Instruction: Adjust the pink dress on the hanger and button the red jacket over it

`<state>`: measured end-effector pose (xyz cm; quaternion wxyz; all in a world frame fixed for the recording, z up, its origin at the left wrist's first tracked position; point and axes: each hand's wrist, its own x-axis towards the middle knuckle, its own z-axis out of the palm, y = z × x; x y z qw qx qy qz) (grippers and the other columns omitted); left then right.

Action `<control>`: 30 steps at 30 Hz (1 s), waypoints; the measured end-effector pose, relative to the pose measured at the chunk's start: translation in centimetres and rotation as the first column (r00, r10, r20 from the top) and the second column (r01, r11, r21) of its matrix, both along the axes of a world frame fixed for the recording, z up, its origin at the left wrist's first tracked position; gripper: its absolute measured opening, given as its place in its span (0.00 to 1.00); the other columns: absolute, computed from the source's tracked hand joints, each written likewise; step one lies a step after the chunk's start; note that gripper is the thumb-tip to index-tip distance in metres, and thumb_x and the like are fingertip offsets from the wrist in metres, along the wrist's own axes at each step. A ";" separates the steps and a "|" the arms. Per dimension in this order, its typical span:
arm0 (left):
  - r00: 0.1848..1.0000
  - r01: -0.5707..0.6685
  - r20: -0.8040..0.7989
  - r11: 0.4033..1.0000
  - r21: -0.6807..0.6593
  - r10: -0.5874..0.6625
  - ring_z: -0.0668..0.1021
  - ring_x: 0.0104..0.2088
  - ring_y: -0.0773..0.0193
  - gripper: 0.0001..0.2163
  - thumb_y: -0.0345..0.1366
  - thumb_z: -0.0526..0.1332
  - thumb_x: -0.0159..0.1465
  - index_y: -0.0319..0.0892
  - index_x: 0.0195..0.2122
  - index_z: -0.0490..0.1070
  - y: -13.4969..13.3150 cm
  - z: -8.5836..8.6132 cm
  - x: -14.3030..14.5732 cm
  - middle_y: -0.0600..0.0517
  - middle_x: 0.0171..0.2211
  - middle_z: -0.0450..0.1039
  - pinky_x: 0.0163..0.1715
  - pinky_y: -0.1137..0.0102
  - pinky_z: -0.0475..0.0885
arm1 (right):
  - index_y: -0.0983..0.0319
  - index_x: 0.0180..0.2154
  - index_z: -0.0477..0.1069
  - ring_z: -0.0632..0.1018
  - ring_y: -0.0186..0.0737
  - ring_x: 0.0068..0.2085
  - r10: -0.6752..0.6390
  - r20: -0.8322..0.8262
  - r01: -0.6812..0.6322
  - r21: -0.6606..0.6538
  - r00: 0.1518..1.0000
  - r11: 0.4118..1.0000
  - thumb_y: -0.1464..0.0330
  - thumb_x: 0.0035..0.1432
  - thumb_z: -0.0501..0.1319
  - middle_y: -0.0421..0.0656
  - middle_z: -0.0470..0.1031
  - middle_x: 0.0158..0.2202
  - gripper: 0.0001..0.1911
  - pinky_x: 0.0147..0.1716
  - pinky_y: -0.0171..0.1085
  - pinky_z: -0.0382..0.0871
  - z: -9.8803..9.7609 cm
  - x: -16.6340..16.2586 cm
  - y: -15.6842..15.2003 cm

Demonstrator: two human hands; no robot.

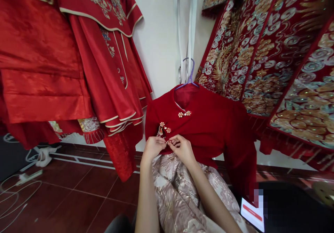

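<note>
A dark red velvet jacket [208, 121] hangs on a purple hanger [190, 73] in front of me. It has pearl flower buttons at the collar [184, 113] and on the chest [164, 128]. My left hand [153, 146] and my right hand [181, 146] meet at the jacket's front edge below the chest button. Both pinch a small pearl fastener [168, 142] between their fingertips. A pale gold brocade skirt [182, 194] hangs under the jacket, beneath my forearms.
Red satin embroidered garments [86, 59] hang at the left, heavily embroidered red and gold robes [273, 52] at the right. White cables [23, 181] lie on the dark red tiled floor. A phone [252, 214] shows at the lower right.
</note>
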<state>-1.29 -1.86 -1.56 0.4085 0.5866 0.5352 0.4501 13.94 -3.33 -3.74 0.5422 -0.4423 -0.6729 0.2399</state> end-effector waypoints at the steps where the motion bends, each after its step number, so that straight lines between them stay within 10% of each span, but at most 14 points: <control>1: 0.999 -0.011 -0.046 1.000 0.027 0.013 0.78 0.27 0.63 0.06 0.24 0.66 0.46 0.33 0.27 0.75 0.0 0.1 0.0 0.48 0.25 0.77 0.33 0.70 0.74 | 0.63 0.33 0.71 0.75 0.34 0.31 -0.001 0.004 0.001 0.004 1.000 1.000 0.69 0.52 0.60 0.43 0.74 0.31 0.05 0.30 0.32 0.72 -0.1 0.0 0.0; 24: 0.992 0.099 0.075 0.993 0.067 -0.104 0.78 0.28 0.64 0.07 0.27 0.67 0.46 0.34 0.28 0.77 -0.5 -0.1 -0.7 0.46 0.27 0.78 0.33 0.71 0.73 | 0.63 0.35 0.74 0.76 0.36 0.31 -0.050 -0.017 0.051 0.052 0.999 0.997 0.66 0.56 0.59 0.44 0.74 0.32 0.08 0.29 0.33 0.73 -0.4 -0.4 0.1; 30: 0.983 -0.163 0.111 0.970 0.182 0.144 0.78 0.28 0.64 0.10 0.35 0.65 0.52 0.37 0.35 0.75 -1.8 2.1 -2.1 0.47 0.29 0.77 0.29 0.71 0.75 | 0.61 0.38 0.75 0.78 0.38 0.33 -0.039 -0.027 0.038 -0.046 0.999 0.998 0.63 0.57 0.59 0.44 0.78 0.37 0.11 0.31 0.35 0.76 3.1 2.5 -2.0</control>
